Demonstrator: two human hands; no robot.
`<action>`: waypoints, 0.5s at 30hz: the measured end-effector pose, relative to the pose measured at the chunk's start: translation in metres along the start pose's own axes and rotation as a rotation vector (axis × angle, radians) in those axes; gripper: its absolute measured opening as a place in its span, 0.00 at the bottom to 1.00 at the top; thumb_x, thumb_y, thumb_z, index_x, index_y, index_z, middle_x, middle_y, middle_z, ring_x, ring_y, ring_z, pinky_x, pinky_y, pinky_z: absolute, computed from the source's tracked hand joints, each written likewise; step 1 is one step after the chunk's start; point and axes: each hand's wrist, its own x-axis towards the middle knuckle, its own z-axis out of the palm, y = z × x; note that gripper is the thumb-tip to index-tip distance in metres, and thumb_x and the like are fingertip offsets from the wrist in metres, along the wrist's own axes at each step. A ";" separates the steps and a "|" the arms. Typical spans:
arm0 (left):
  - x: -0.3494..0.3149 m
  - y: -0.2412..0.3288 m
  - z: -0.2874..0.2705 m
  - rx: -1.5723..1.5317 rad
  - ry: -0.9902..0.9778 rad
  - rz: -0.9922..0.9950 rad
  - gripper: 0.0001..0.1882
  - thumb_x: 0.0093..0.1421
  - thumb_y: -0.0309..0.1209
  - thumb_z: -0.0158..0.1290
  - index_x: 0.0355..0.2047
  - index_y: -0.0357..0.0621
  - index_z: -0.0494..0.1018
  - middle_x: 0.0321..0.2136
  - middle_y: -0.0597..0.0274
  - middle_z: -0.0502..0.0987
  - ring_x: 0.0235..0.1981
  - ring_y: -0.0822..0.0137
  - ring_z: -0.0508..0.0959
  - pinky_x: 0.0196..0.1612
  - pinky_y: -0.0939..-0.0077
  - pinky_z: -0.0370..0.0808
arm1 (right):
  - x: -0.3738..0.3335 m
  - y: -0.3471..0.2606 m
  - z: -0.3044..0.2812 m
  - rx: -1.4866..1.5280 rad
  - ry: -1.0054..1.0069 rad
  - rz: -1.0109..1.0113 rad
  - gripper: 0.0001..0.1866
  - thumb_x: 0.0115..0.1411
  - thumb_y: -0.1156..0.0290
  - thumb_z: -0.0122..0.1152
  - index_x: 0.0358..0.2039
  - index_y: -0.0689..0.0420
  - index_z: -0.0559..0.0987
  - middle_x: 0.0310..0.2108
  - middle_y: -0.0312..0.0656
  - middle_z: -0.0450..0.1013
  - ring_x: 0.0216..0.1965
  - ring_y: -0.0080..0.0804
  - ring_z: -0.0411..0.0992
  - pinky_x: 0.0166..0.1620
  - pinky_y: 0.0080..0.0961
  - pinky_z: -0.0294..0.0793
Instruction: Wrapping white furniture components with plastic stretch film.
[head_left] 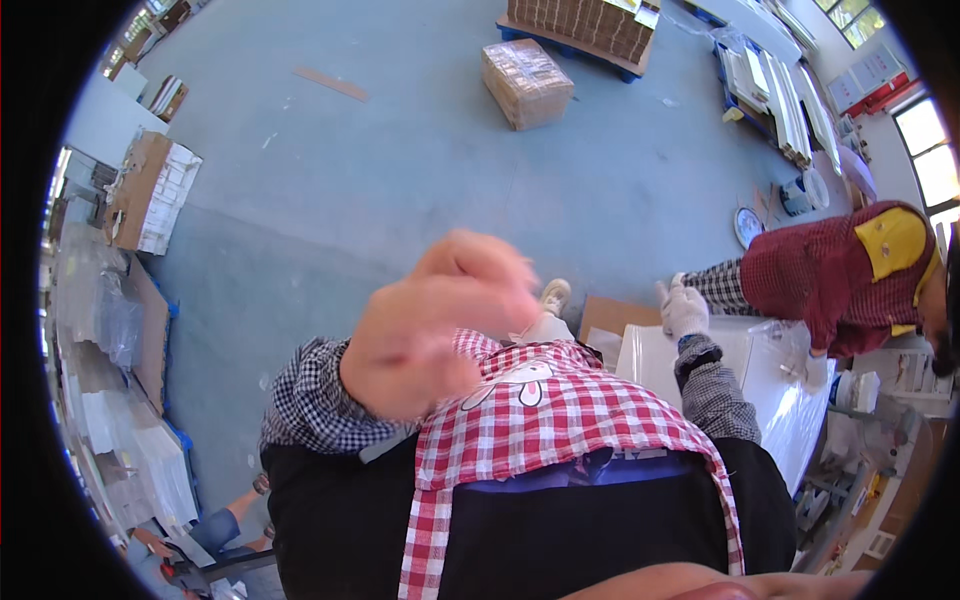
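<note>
My bare left hand [430,325] is raised over the front of my red-and-white checked apron [590,410]. Motion smears its fingers, which look bent, and nothing can be made out in them. A white knitted glove covers my right hand [685,312], held low at the near left end of a white, plastic-wrapped stack [765,385]; its fingers look apart, with nothing visible between them. I cannot tell whether that glove touches the stack. Beside it lies a brown cardboard piece [612,318].
At the right, a co-worker in dark red checks [800,275] has a gloved hand [808,370] at the stack. A wrapped carton [527,85] stands on the floor ahead, before a loaded pallet [570,45]. Wrapped panels [110,310] line the left; a bucket [800,195] stands far right.
</note>
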 end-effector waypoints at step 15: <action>0.295 -0.134 0.035 -0.206 -0.389 0.095 0.05 0.58 0.31 0.62 0.33 0.62 0.80 0.36 0.72 0.70 0.50 0.63 0.68 0.63 0.52 0.59 | 0.151 -0.043 -0.028 -0.641 0.136 0.187 0.29 0.68 0.49 0.43 0.45 0.65 0.79 0.48 0.59 0.75 0.52 0.53 0.73 0.55 0.41 0.71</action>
